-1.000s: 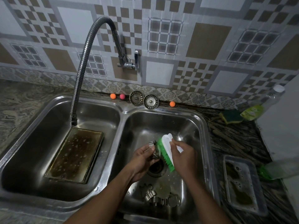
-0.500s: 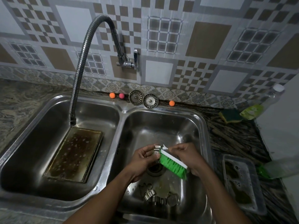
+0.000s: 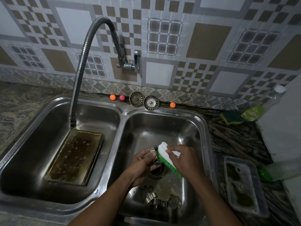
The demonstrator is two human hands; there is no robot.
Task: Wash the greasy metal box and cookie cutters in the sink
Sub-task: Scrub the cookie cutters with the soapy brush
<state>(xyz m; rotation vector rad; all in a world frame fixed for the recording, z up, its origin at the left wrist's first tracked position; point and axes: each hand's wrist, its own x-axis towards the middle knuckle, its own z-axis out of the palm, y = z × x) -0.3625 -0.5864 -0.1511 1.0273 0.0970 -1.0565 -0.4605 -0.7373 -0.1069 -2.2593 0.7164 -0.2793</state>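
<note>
At the far left we see the marbled stone table point(image 3: 14, 108), which wraps round a double stainless-steel sink point(image 3: 122, 111). In the left basin point(image 3: 32, 144) the greasy rectangular metal box point(image 3: 74, 155) lies flat, its brown, droplet-speckled face up. Its long axis runs from the near side of the basin toward the wall, leaning slightly right at the far end. That far end sits just under the spout of the flexible ribbed steel tap point(image 3: 81, 70). Behind the divider two round steel drain strainers point(image 3: 136, 99) lean against the tiles, with a small orange ball point(image 3: 112, 97) and a pink ball point(image 3: 122, 97) just left of them.

Over the right basin point(image 3: 162, 128), above the drain point(image 3: 156, 172), the left hand point(image 3: 141, 162) curls fingers and thumb round a small shiny metal cookie cutter point(image 3: 152, 150); we cannot tell its shape. Touching it is the white-backed scrubbing brush with green bristles point(image 3: 167, 159). The brush's long axis slants from far-left to near-right, bristles facing down-left toward the cutter. The right hand point(image 3: 184, 160) grips the brush over its white back. Nearer us, a cluster of loose metal cookie cutters point(image 3: 161, 199) lies on the basin floor.

On the table to the right we see a clear plastic tray point(image 3: 244, 188) holding greenish, bubbly liquid. Farther back is a green-and-yellow sponge point(image 3: 231, 117) beside a clear white-capped bottle point(image 3: 260, 105).
</note>
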